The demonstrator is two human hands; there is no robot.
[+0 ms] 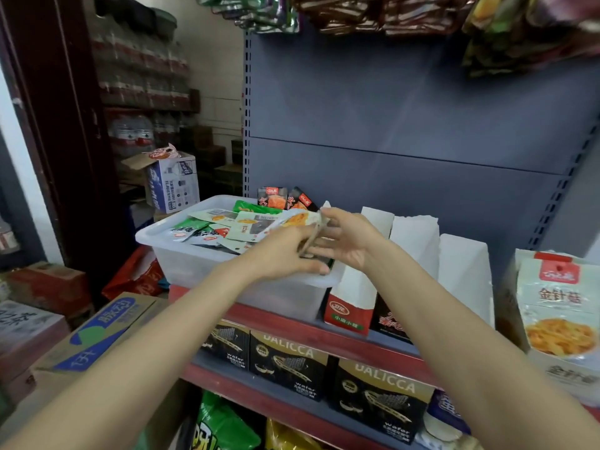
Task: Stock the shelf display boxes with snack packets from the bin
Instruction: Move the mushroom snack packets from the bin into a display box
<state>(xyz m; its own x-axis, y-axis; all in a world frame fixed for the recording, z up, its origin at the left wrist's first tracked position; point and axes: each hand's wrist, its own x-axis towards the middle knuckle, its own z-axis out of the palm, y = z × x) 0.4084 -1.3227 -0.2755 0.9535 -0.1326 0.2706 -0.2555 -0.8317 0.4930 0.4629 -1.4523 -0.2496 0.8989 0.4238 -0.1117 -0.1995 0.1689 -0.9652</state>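
Both hands meet over the right end of a clear plastic bin (181, 261) on the shelf (383, 336), the left hand (285, 254) and right hand (347, 241) apparently gripping a pale, orange-printed snack packet (300, 219). Green, white and red packets fill the bin; white display boxes (412, 235) stand just beside it.

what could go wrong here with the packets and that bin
1. Both the left hand and the right hand pinch a small stack of packets at one end; the far end fans out, so loose ones might slip back into the bin.
2. The bin's left corner appears to overhang the shelf, so leaning on its rim could tip it.
3. The white display boxes are narrow and tall; a fanned stack may catch on an edge.
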